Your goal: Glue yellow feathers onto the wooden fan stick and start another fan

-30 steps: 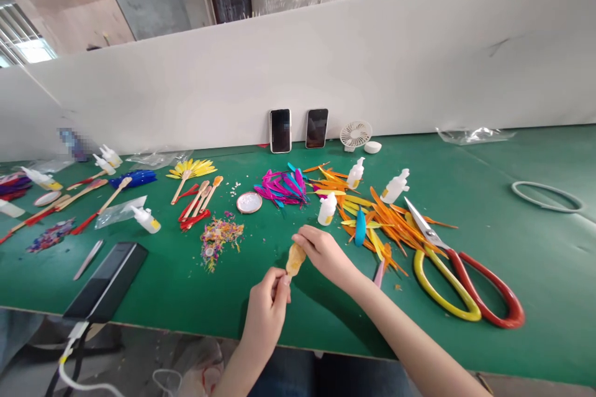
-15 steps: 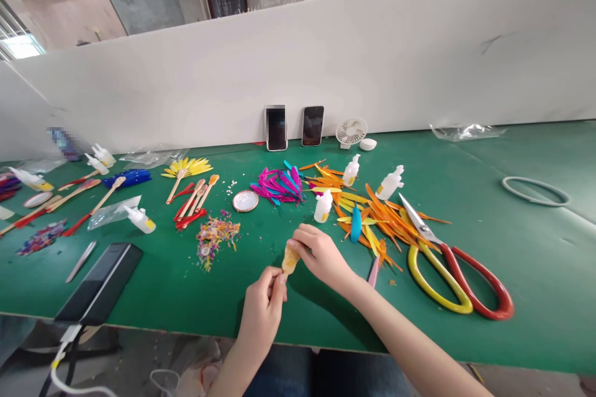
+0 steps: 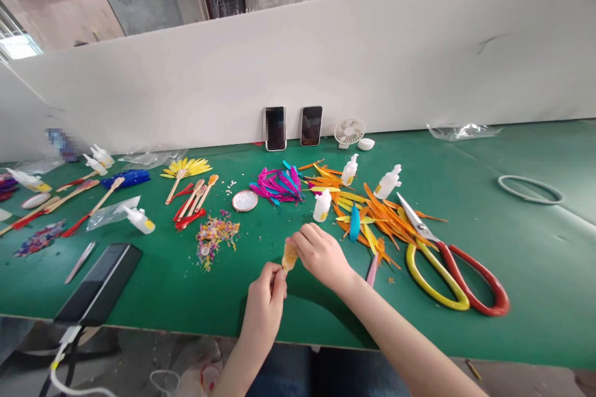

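A small yellowish-tan paddle-shaped piece (image 3: 289, 256) is held above the green table (image 3: 205, 304). My left hand (image 3: 267, 294) pinches its narrow lower end between thumb and fingers. Curled around its upper right edge, the fingers of my right hand (image 3: 321, 252) touch the broad part and partly hide it. Just beyond my right hand stands a white glue bottle (image 3: 321, 206). Orange and yellow feathers (image 3: 388, 217) lie to its right, with one blue feather (image 3: 354, 223) among them. Magenta and blue feathers (image 3: 278, 185) are piled farther back.
Large scissors (image 3: 437, 248) with yellow and red handles lie right. Left are colourful scraps (image 3: 216, 239), a white-filled lid (image 3: 244, 200), wooden sticks (image 3: 190, 200), a yellow feather fan (image 3: 186, 167) and a black power bank (image 3: 99, 285). Two phones (image 3: 311, 126) and a fan (image 3: 349, 131) stand behind.
The view has shifted slightly. Both hands keep nearly the same pose on the tan piece, with only a slight change in my right fingers.
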The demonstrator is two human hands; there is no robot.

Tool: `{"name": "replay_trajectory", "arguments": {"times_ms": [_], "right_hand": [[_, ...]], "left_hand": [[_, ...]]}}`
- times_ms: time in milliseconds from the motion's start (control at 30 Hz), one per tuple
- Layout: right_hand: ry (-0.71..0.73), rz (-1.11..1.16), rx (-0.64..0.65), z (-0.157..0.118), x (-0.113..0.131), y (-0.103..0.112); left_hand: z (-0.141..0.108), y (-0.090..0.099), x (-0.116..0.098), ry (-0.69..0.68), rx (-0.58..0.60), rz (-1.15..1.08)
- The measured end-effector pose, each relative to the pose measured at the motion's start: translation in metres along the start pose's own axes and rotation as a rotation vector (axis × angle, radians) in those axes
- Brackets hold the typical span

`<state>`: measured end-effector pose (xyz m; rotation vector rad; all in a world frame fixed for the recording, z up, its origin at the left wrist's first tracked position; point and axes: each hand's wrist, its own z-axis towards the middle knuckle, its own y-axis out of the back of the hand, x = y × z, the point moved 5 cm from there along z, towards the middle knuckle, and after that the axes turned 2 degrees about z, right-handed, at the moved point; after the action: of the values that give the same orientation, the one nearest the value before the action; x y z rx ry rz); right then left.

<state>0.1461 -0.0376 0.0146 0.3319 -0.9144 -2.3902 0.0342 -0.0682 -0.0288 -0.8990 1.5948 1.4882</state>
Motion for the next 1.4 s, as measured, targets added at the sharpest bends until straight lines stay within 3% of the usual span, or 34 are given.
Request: {"name": "replay_trajectory", "arguments": {"times_ms": [300, 367, 500, 533, 733, 867, 1133, 1400], "right_hand": [[-0.107, 0.022, -0.021, 0.001, -0.003, -0.005], [-0.21, 0.096, -0.034, 0.0, -0.013, -0.004], [-0.557, 0.313, -0.092, -0.007, -0.039, 0.0], [-0.581, 0.375, -0.083, -0.008, -0.04, 0.0], [-0.508, 0.701, 0.127, -0.003, -0.018, -0.014], [-0.486, 0.774, 0.223, -0.002, -0.013, -0.019], [-0.406, 0.666, 0.221, -0.006, -0.019, -0.018], [-0.292, 0.412, 0.203, -0.006, -0.016, -0.018]], "left_hand": [[-0.001, 0.0, 0.0, 0.003, 0.002, -0.008], [-0.002, 0.001, 0.001, 0.006, -0.004, -0.016], [-0.003, 0.003, 0.007, 0.052, -0.016, -0.063], [-0.002, 0.002, 0.008, 0.061, -0.011, -0.074], [-0.002, 0.0, 0.005, 0.054, 0.039, -0.084], [-0.004, -0.001, 0.003, 0.045, 0.082, -0.067], [-0.003, -0.003, 0.0, 0.018, 0.124, -0.057], [-0.002, -0.002, -0.001, -0.033, 0.092, 0.031]]}}
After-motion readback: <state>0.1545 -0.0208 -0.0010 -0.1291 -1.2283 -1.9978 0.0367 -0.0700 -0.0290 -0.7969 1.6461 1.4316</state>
